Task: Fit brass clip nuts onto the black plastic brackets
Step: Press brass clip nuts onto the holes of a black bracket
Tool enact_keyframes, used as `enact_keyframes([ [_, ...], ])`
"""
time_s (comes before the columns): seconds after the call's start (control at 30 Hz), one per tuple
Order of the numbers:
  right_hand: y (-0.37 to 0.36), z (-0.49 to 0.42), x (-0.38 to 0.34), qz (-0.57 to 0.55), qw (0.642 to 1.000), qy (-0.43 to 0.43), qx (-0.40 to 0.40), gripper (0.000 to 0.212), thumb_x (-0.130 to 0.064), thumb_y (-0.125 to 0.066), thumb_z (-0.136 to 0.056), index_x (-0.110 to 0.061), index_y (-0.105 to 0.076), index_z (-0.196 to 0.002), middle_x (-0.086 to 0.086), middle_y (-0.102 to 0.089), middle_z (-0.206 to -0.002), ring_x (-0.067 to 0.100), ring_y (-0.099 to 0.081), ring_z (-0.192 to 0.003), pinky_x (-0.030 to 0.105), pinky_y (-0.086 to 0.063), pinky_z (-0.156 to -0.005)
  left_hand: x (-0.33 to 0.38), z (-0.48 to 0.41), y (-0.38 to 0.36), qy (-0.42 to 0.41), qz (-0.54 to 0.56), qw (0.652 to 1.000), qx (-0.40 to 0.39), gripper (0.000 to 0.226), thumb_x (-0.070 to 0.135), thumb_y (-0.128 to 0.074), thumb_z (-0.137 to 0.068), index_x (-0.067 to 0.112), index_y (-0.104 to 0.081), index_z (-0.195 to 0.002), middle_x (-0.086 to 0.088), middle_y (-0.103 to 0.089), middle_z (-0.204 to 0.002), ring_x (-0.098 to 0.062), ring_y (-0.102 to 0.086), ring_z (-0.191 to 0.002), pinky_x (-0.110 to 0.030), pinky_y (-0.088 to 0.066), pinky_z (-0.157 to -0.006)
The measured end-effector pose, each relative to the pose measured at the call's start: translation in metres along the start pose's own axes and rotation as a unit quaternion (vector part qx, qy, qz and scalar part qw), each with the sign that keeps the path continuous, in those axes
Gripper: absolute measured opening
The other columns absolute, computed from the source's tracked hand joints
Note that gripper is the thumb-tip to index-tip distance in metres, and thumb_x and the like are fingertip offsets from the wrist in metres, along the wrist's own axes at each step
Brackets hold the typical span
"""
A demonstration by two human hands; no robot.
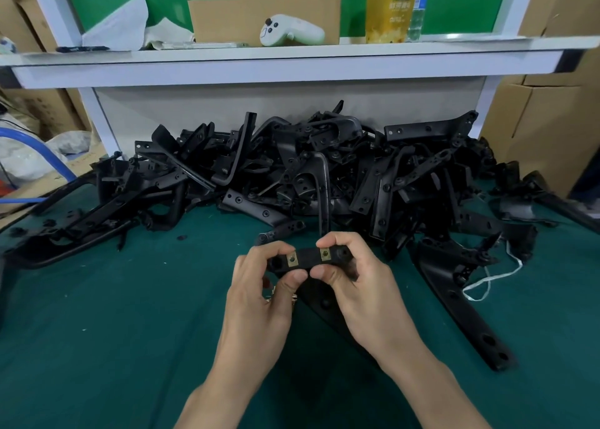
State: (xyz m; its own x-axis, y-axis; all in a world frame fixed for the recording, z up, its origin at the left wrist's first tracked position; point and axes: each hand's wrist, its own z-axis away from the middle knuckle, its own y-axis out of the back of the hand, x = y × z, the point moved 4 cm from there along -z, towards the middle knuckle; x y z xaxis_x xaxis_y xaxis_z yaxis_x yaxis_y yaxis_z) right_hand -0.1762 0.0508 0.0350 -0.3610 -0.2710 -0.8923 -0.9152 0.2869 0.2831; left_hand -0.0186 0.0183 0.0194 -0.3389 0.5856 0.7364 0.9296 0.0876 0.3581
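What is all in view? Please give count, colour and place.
bracket: one, black, held over the mat
nuts: two, brass, on the bracket
pile: many brackets, black, behind the hands
mat: one, green, covers table
shelf: one, white, above the pile
controller: one, white, on the shelf
bottle: one, yellow, on the shelf
cardboard: one sheet, brown, on the shelf
string: one, white, right of hands
left hand: one, pinching bracket's left end
right hand: one, pinching its right end
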Motion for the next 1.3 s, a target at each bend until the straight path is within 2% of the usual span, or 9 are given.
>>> enact_keyframes([
  [0.2, 0.0, 0.0, 0.0, -0.009, 1.0, 0.004, 0.0, 0.023, -0.031, -0.065, -0.096, -0.048, -0.055, -0.108, -0.023, -0.071, -0.09, 0.034, -0.062, -0.073, 0.037, -0.051, -0.064, 0.0, -0.001, 0.001, 0.0, 0.003, 1.0, -0.001, 0.023, 0.055, -0.055, -0.09, 0.058, -0.049, -0.112, 0.026, -0.054, -0.105, -0.008, -0.057, -0.093, -0.011, -0.042, -0.077],
  [0.37, 0.001, 0.001, 0.0, -0.024, 1.0, 0.015, 0.006, 0.022, -0.038, -0.068, -0.094, -0.048, -0.057, -0.11, -0.02, -0.071, -0.094, 0.009, -0.066, -0.078, 0.013, -0.049, -0.068, -0.001, 0.0, 0.0, 0.005, 0.0, 1.0, -0.002, 0.023, 0.068, -0.05, -0.091, 0.06, -0.048, -0.113, 0.023, -0.056, -0.106, -0.009, -0.058, -0.09, -0.011, -0.043, -0.075],
  [0.53, 0.001, 0.0, 0.003, -0.04, 0.999, -0.007, -0.003, 0.03, -0.046, -0.07, -0.091, -0.056, -0.054, -0.114, -0.002, -0.073, -0.091, 0.026, -0.068, -0.083, 0.032, -0.054, -0.076, -0.003, -0.001, 0.0, 0.018, -0.001, 1.0, 0.005, 0.025, 0.07, -0.049, -0.09, 0.061, -0.049, -0.113, 0.022, -0.055, -0.103, -0.006, -0.059, -0.09, -0.009, -0.042, -0.074],
  [0.73, 0.0, -0.002, 0.002, -0.087, 0.995, -0.038, -0.029, 0.023, -0.045, -0.069, -0.089, -0.046, -0.06, -0.11, -0.016, -0.073, -0.1, 0.004, -0.069, -0.094, 0.009, -0.046, -0.079, -0.001, 0.0, 0.0, 0.062, 0.074, 0.995, 0.022, 0.034, 0.057, -0.064, -0.085, 0.054, -0.056, -0.118, 0.019, -0.068, -0.103, -0.004, -0.066, -0.092, -0.011, -0.048, -0.076],
  [0.97, -0.001, -0.001, 0.001, -0.093, 0.993, -0.061, -0.048, 0.019, -0.053, -0.066, -0.087, -0.05, -0.059, -0.105, -0.01, -0.075, -0.097, 0.011, -0.069, -0.1, 0.039, -0.043, -0.106, 0.004, -0.001, 0.0, 0.078, 0.121, 0.989, 0.023, 0.033, 0.053, -0.066, -0.082, 0.053, -0.058, -0.114, 0.021, -0.071, -0.098, -0.004, -0.07, -0.087, -0.014, -0.053, -0.075],
  [1.03, 0.0, -0.001, -0.003, -0.1, 0.993, -0.046, -0.038, 0.02, -0.049, -0.068, -0.088, -0.047, -0.06, -0.106, -0.013, -0.074, -0.1, 0.011, -0.069, -0.101, 0.037, -0.045, -0.104, 0.006, -0.001, 0.001, 0.075, 0.114, 0.99, 0.028, 0.032, 0.055, -0.066, -0.082, 0.054, -0.058, -0.114, 0.023, -0.07, -0.099, -0.003, -0.067, -0.087, -0.011, -0.05, -0.072],
  [1.13, 0.002, 0.001, -0.011, -0.113, 0.993, -0.002, -0.012, 0.02, -0.036, -0.073, -0.089, -0.041, -0.062, -0.104, -0.015, -0.073, -0.1, 0.006, -0.069, -0.096, 0.017, -0.049, -0.084, 0.007, -0.001, 0.003, 0.063, 0.104, 0.992, 0.037, 0.031, 0.053, -0.066, -0.086, 0.051, -0.058, -0.116, 0.021, -0.068, -0.104, 0.004, -0.065, -0.087, -0.004, -0.045, -0.068],
  [1.2, 0.003, 0.004, -0.016, -0.093, 0.995, 0.03, 0.011, 0.023, -0.029, -0.074, -0.09, -0.041, -0.061, -0.104, -0.016, -0.072, -0.1, 0.004, -0.067, -0.097, 0.011, -0.047, -0.08, 0.007, -0.001, 0.004, 0.053, 0.088, 0.994, 0.038, 0.032, 0.054, -0.064, -0.088, 0.05, -0.056, -0.119, 0.019, -0.065, -0.113, 0.007, -0.061, -0.104, -0.005, -0.044, -0.078],
  [1.3, 0.005, 0.007, -0.022, 0.037, 0.99, 0.11, 0.074, 0.026, -0.028, -0.074, -0.09, -0.044, -0.057, -0.103, -0.016, -0.063, -0.106, 0.006, -0.061, -0.104, 0.009, -0.043, -0.083, 0.007, -0.004, 0.005, 0.023, 0.067, 0.997, 0.044, 0.03, 0.049, -0.064, -0.089, 0.047, -0.055, -0.119, 0.017, -0.061, -0.123, -0.004, -0.055, -0.122, -0.019, -0.047, -0.092],
])
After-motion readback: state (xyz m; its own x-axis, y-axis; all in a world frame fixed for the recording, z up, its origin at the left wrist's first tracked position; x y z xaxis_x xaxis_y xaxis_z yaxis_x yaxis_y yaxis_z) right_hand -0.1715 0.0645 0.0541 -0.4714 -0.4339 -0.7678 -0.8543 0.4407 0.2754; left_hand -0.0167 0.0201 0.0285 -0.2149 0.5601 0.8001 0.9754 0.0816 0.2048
